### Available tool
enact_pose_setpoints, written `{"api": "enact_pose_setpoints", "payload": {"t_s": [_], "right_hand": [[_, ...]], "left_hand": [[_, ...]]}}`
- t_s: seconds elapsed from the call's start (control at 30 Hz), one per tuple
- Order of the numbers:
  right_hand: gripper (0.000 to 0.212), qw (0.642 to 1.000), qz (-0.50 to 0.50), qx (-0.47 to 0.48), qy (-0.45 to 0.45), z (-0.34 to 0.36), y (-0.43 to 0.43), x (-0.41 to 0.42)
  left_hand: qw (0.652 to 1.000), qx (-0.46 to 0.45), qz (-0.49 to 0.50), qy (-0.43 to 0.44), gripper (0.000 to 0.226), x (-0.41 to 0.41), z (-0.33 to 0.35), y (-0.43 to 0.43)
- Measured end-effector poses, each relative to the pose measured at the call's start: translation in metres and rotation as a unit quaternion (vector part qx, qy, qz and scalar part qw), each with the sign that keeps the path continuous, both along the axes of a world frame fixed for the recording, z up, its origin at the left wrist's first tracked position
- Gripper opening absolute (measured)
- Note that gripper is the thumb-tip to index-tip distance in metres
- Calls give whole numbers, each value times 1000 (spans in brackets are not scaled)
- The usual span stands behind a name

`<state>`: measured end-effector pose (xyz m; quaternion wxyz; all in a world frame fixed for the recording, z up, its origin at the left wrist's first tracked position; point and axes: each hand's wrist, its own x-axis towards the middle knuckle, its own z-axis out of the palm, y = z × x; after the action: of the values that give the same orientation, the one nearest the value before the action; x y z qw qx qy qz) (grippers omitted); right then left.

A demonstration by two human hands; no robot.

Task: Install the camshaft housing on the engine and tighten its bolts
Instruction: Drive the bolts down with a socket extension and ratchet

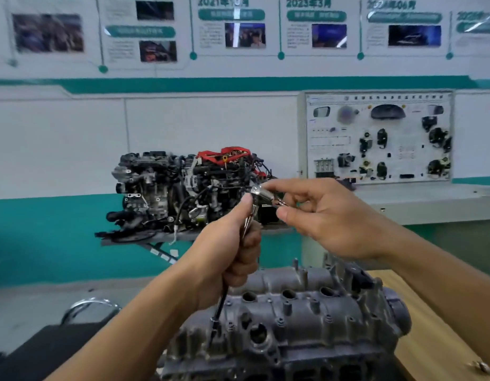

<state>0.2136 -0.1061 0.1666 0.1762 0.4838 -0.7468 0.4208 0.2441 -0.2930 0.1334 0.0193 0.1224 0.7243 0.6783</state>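
Your left hand (230, 251) grip wraps the long chrome wrench (248, 220); your right hand (320, 215) grip pinches its head. Tilting may slip its tip from its seat on the grey cast camshaft housing (307, 317).

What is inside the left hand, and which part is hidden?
The left hand grips a shiny metal ratchet wrench. Its head shows above the fist, a thin black end below; the fingers cover the middle.

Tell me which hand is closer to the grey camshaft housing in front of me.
Left. The left hand grips the tool by its handle just above the camshaft housing. The right hand is higher up, pinching the tool's silver head.
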Motion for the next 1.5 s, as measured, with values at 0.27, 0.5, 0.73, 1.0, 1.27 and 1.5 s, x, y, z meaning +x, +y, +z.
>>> {"api": "enact_pose_setpoints", "payload": {"t_s": [0.27,0.5,0.73,1.0,1.27,1.5], "right_hand": [[41,999,9,41,30,20,-62,-16],[43,991,1,109,74,19,-93,-37],[24,976,-154,-14,153,-5,-90,-78],[24,983,-131,-127,36,-34,-104,-105],[24,985,-112,-123,41,-36,-110,-110],[24,981,-122,-133,66,-41,-108,-103]], "left_hand": [[999,28,12,12,71,-1,19,-60],[988,28,134,69,64,-29,15,-72],[975,92,164,115,52,-59,2,-79],[973,99,188,88,51,-88,-8,-88],[971,133,179,84,52,-92,-19,-96],[971,149,169,80,52,-95,-24,-96]]}}
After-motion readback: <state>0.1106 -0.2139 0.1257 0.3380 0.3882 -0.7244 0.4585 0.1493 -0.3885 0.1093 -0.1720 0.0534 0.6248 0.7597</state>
